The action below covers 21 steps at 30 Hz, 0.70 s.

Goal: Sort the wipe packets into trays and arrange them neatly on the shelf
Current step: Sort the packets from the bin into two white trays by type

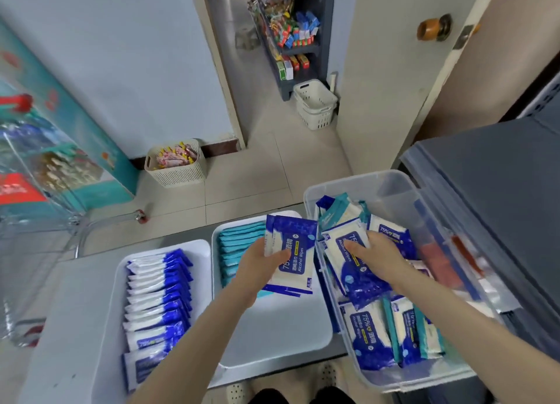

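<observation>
My left hand (pixel 260 262) grips a small stack of blue-and-white alcohol wipe packets (pixel 292 252) above the middle white tray (pixel 272 343). A row of teal packets (pixel 239 246) stands at that tray's far end. The left white tray (pixel 112 297) holds a long row of blue-and-white packets (pixel 157 300) set on edge. On the right, a clear plastic bin (pixel 394 185) contains several mixed blue and teal packets. My right hand (pixel 375 255) is inside the bin, with its fingers curled round a blue-and-white packet (pixel 345 246).
Both trays sit on a grey surface (pixel 60 328). A dark grey shelf unit (pixel 500 191) stands to the right of the bin. A beige basket of snacks (pixel 175 164) and a white basket (pixel 315 103) sit on the tiled floor. A clear rack (pixel 39 176) is at left.
</observation>
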Tool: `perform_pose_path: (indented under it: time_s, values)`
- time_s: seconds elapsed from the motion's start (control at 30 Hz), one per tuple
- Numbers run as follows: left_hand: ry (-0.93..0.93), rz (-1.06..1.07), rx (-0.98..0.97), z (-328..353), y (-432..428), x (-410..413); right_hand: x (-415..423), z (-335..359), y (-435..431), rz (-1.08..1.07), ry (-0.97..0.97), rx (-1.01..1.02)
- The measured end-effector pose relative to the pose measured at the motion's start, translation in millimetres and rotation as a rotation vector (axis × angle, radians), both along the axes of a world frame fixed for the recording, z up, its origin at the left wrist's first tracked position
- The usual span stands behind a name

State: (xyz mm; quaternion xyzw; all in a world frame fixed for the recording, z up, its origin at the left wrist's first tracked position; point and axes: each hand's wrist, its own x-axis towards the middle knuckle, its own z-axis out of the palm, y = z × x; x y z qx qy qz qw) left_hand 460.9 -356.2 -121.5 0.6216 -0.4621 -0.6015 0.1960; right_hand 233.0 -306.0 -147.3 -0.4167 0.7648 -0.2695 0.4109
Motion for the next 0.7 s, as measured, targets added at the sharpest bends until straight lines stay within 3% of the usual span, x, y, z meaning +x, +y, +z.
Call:
perform_pose_path:
  time_s: [0.33, 0.53, 0.7]
  values:
    - [-0.12, 0.115, 0.028, -7, -8, 122, 110, 8, -28, 0.064, -0.375, 0.173]
    - [-0.087, 0.18, 0.008, -7, -8, 191, 166, 2, -37, 0.146, -0.433, 0.287]
    - [-0.237, 0.085, -0.031, -17, -7, 243, 207, 1, -40, 0.183, -0.425, 0.29]
